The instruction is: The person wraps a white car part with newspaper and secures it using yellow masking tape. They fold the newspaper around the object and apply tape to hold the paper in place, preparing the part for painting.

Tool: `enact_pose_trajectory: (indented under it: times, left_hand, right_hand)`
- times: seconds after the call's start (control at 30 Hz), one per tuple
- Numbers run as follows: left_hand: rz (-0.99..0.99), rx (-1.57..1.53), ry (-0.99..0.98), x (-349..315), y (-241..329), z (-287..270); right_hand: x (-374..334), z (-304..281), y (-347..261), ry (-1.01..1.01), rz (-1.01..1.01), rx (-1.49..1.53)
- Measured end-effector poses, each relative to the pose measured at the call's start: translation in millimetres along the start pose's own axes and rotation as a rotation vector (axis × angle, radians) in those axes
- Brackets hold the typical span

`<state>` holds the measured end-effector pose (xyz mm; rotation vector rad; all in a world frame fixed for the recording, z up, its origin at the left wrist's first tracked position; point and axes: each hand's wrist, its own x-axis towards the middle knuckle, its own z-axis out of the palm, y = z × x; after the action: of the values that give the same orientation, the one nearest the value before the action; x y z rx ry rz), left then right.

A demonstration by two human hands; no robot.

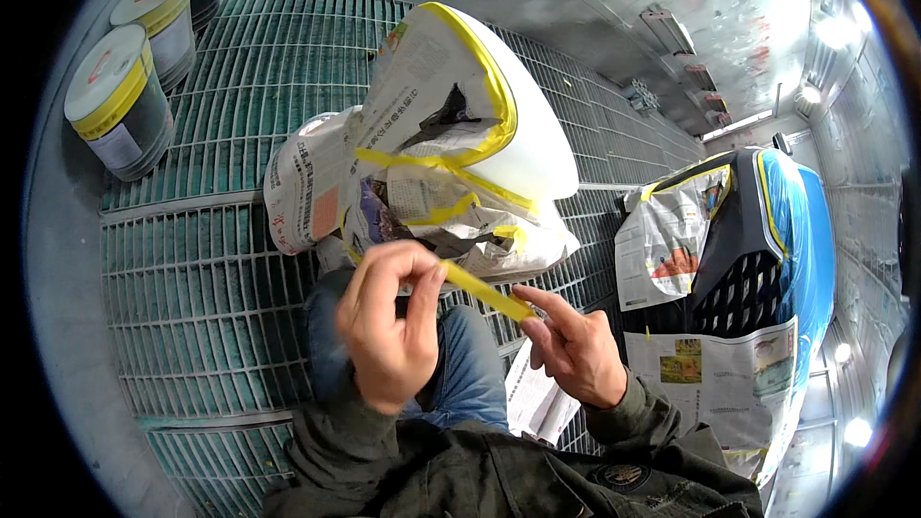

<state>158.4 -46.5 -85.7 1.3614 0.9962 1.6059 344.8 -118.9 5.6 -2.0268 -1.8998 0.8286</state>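
Observation:
Between my two hands stretches a short strip of yellow masking tape (482, 290). My left hand (389, 321) pinches its left end between thumb and fingers. Its other end is pinched by my right hand (576, 343), lower and to the right. Just beyond my hands stands a white curved panel (539, 125). Newspaper (408, 86) covers much of its near and left side, held along the edges by bands of yellow tape. Some of the paper is crumpled and dark in places.
Several lidded buckets (120, 101) with yellow bands stand along the left wall. A car front (743, 259), masked with newspaper and blue film, is at the right. Metal grating (206, 312) forms the floor. Loose newspaper (537, 393) lies by my legs.

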Motion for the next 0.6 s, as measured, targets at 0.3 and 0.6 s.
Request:
enact_pose_trajectory:
  times: [0.3,0.6]
  left_hand:
    - [-0.167,-0.114,-0.250,51,-35,41]
    - [0.116,-0.111,-0.421,49,-45,27]
  right_hand:
    - [29,10,-4,0.220,0.021,0.128]
    - [43,12,4,0.323,-0.015,0.099]
